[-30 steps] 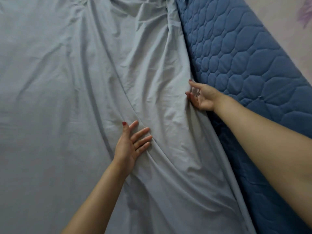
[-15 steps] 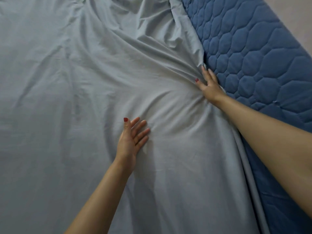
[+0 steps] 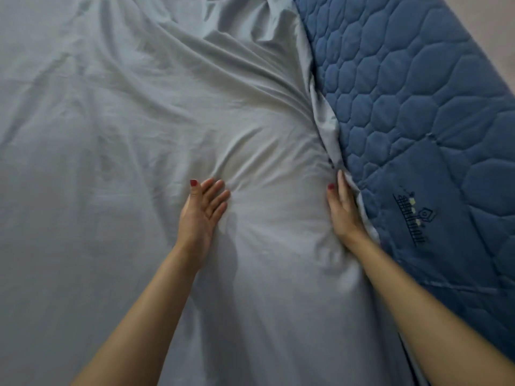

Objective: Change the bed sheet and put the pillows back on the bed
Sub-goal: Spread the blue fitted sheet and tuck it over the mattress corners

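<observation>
1. Head view: pale wall or floor (image 3: 498, 32) shows only as a sliver at the top right corner, past the bed; which of the two it is I cannot tell.
2. Nearly the whole frame is filled by one light grey-blue bed sheet (image 3: 117, 135), spread over the bed and heavily creased, with folds fanning out from the spot between the two hands.
3. One dark blue quilted mattress (image 3: 418, 101) runs along the right side on a diagonal, stitched in a hexagon pattern. One small embroidered logo (image 3: 412, 218) sits on it near the right wrist.
4. The sheet's right edge lies bunched against the mattress, with a loose flap standing up in the seam above the right hand.
5. Two bare forearms reach in from the bottom edge.
6. The left hand (image 3: 202, 215) lies on the sheet with straight, slightly spread fingers, palm turned partly inward, gripping nothing.
7. The right hand (image 3: 344, 210) presses flat along the seam where sheet meets mattress, fingers straight and together, their tips at the fold; whether they go under the fabric is hidden.
8. Both hands are well apart, with a raised band of wrinkled sheet between them.
9. Red polish shows on one nail of each hand.
</observation>
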